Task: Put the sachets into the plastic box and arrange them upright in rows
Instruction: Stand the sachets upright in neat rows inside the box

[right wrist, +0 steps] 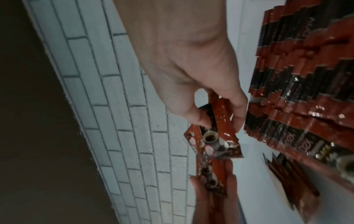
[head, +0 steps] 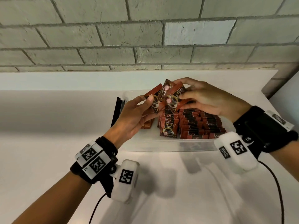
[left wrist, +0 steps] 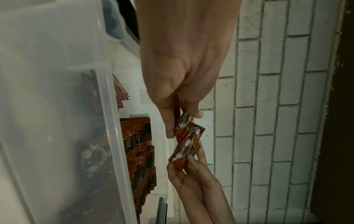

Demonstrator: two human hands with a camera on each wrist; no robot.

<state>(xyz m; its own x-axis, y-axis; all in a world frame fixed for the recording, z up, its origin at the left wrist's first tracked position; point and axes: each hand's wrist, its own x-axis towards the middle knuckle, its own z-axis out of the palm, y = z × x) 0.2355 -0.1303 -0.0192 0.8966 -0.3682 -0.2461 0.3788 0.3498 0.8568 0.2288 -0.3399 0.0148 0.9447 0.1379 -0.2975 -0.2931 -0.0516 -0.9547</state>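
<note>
Head view first, sweeping from the left: a black object (head: 117, 110) stands on the white table (head: 48, 143) just beside the box's left end, too hidden to name. Next comes the left hand (head: 134, 117), fingers and thumb curled around the lower ends of a small fan of sachets (head: 163, 97), held up in the air above the left part of the plastic box (head: 182, 145). The left wrist view shows that pinch clearly, with the packets splayed rather than squared. Moving right, the right hand (head: 208, 97) meets the same bunch from the far side, thumb and fingers pinching the upper ends, so both hands share the load. Below them, inside the box, one short row of sachets (head: 168, 126) stands facing the near wall, one packet (head: 146, 125) lies loose to its left, and to the right the packed rows (head: 202, 125) stand upright, edge against edge, filling most of the box. By my reckoning the job is well along and this handful is being sorted before it goes down. To do it well, I'd say tap the fan into one flush stack, all fronts facing the same way, then lower it bottom edge first into the open gap on the left, keeping a hand against the standing row so nothing topples. These foil packets look slippery, so a firm pinch matters.
</note>
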